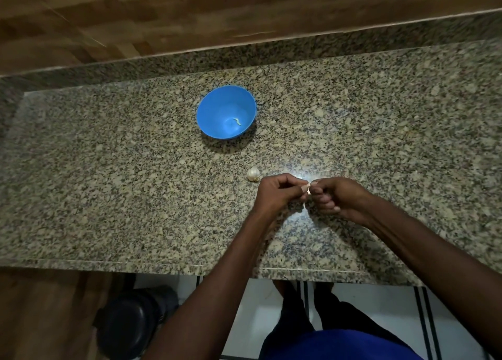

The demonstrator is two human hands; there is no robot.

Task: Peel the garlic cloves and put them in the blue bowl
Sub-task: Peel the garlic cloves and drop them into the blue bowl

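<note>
One blue bowl [226, 111]; one garlic bulb [253, 174]; two hands.

only a garlic bulb [253, 174] lies on the granite counter [108, 169] between hands and blue bowl [214, 109].

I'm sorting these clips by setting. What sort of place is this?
Probably a home kitchen: a speckled granite countertop backed by wood panelling, with a blue bowl and a garlic bulb set out, and tiled floor below.
</note>
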